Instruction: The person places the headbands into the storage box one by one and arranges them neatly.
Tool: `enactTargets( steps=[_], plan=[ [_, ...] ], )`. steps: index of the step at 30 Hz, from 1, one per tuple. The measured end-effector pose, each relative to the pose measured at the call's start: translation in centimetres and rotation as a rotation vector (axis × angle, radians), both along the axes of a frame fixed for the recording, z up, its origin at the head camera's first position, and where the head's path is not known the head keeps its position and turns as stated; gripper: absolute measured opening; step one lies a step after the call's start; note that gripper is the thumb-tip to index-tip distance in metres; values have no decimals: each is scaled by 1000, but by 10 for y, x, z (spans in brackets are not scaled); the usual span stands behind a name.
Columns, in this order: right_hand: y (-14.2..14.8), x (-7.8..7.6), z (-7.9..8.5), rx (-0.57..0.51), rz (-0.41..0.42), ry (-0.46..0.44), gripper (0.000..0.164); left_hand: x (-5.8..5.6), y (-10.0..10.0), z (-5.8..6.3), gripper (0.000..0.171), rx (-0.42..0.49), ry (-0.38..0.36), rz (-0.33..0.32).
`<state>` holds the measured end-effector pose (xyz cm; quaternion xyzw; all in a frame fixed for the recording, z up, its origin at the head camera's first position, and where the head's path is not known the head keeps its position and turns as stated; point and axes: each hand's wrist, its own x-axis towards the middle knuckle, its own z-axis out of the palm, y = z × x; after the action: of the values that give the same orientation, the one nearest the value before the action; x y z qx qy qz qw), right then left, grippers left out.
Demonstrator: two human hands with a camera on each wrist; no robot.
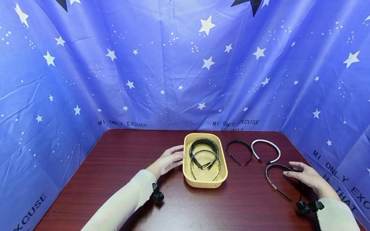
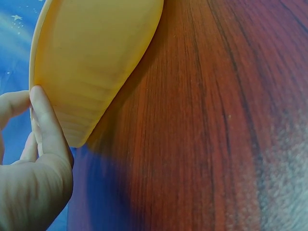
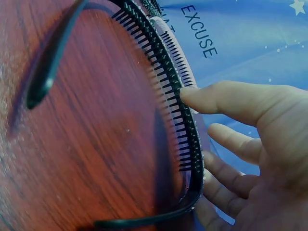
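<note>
My left hand (image 1: 168,162) rests its fingertips against the left rim of a yellow plastic basket (image 1: 188,183); in the left wrist view, the fingers (image 2: 47,122) touch its wall. Inside the basket lie several dark toothed headbands (image 1: 216,148), overlapping one another. On the right, my right hand (image 1: 310,179) is spread over a dark patterned headband (image 1: 270,181). In the right wrist view, a fingertip meets the toothed band (image 3: 180,113) and the other fingers lie along its outer side. The hand hides part of this headband in the head view.
A black headband (image 1: 239,142) and a white headband (image 1: 267,142) lie side by side, right of the basket. The dark red wooden table (image 1: 124,150) is enclosed by blue star-printed cloth (image 1: 162,64) at the back and both sides.
</note>
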<state>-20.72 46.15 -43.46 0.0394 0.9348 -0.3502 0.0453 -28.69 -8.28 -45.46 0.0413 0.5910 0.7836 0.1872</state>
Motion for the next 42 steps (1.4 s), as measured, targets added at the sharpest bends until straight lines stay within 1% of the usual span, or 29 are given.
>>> enactTargets(
  steps=[4,8,11,17,24,29,34,38,42],
  plan=[
    [4,0,-5,-1,-6,-38,81,-1,1,0,62,2,2,-8],
    [6,0,-6,-2,7,-72,83,-1,1,0,62,-1,2,-10],
    [7,0,-6,0,13,-62,81,-1,1,0,62,-4,-2,-8],
    [9,0,-10,-5,-1,-22,77,1,0,0,62,-11,4,-6],
    [11,0,-13,-42,-40,-31,75,1,-1,1,62,-8,3,-9],
    [11,1,-15,-68,-43,-20,71,1,-2,1,61,-8,5,-1],
    [14,4,-15,-89,-49,-19,62,1,-1,1,60,-9,6,-1],
    [16,4,-14,-110,-63,-59,51,1,-1,1,61,-7,6,-2],
    [17,2,-12,-117,-73,-101,50,1,-1,2,62,-5,-1,-5]
  ],
)
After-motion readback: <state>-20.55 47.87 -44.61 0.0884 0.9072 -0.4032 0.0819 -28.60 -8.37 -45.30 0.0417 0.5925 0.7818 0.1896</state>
